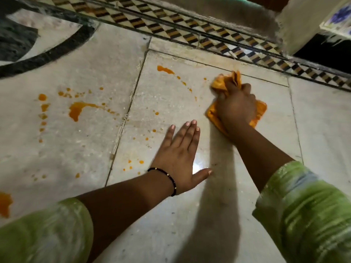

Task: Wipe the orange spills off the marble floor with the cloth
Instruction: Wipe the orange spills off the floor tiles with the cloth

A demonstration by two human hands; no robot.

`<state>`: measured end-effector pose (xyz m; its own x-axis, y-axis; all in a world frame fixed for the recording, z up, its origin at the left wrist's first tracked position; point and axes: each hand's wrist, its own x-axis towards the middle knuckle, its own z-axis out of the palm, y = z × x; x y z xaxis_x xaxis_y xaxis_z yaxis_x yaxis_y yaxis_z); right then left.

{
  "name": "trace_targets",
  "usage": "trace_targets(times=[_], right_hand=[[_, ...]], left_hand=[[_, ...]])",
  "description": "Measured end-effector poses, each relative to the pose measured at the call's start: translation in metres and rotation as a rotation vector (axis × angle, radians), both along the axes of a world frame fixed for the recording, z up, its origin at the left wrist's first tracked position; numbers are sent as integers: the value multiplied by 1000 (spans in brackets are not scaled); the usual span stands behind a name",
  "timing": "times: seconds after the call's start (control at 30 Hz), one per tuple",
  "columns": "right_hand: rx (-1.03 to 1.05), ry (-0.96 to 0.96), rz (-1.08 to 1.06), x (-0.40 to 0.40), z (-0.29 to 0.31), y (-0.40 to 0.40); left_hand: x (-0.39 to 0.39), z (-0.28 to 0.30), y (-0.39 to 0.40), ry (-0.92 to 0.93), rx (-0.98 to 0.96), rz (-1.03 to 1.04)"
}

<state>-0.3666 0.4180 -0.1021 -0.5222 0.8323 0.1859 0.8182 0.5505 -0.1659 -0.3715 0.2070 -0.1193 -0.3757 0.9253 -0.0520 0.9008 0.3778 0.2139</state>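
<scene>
orange cloth (218,83) gripped in r hand (236,107)

A pale marble floor (190,215) carries everything. An orange cloth (224,83) lies bunched on it under the right hand (236,109). The left hand (180,158) rests flat on the floor. Orange spills (76,110) dot the slabs left of the left fingers (187,132), with one streak (165,70) beyond them. A patterned tile border (171,23) edges the far side.
</scene>
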Motion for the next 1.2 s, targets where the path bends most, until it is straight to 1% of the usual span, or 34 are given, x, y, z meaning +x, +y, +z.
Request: trace_targets(times=[0.1, 0.2, 0.23, 0.27, 0.3, 0.37, 0.43, 0.47, 0.5, 0.53, 0.6, 0.67, 0.73, 0.8, 0.87, 0.93, 1.0, 1.03, 1.1, 1.17, 1.2], right_hand=[[-7, -27, 313, -22, 0, -13], [-7, -67, 721, 11, 5, -12], [-28, -84, 819, 27, 7, -6], [-42, -97, 863, 38, 9, 4], [-45, -102, 842, 43, 10, 15], [-21, -75, 653, 33, 9, 33], [-8, -18, 433, -4, 7, 36], [-23, -10, 370, -27, 8, 32], [-45, -20, 356, -49, 9, 25], [-55, -38, 399, -67, 10, 16], [-48, -77, 568, -79, 12, -2], [-46, -93, 754, -61, 13, -5], [-67, -86, 876, -33, 13, 10], [-70, -86, 867, -19, 13, 32], [-55, -49, 723, -31, 11, 41], [-16, -36, 531, -62, 9, 34], [-30, -58, 430, -91, 9, 17], [-32, -78, 462, -100, 8, 9], [-27, -123, 629, -101, 10, -4], [-33, -132, 820, -77, 13, -3], [-42, -118, 882, -61, 14, 1]], left_hand=[[1, 0, -1, -10, 8, 3], [0, -2, -1, -34, 49, 9], [0, -1, -1, -43, 57, 8], [0, -1, -1, -50, 60, 2], [0, -2, -1, -54, 59, -3], [0, -2, -1, -53, 65, -3], [-1, -2, -1, -46, 75, 7], [-1, -1, -1, -49, 71, 7], [-1, -1, 0, -53, 67, 7], [-1, -1, 0, -51, 61, 9], [-1, 0, 0, -45, 59, 7], [-1, 0, -1, -50, 58, -2], [-2, -1, -2, -55, 68, 0], [-2, -2, -1, -63, 67, -6], [-1, -4, -1, -60, 68, 4], [-1, -3, -1, -66, 73, 11], [-2, -1, -1, -60, 56, 3], [-2, 0, -1, -50, 47, 5], [-3, 1, 0, -44, 46, 5], [-2, -1, 0, -46, 45, 1], [-1, -2, -1, -45, 41, 4]])
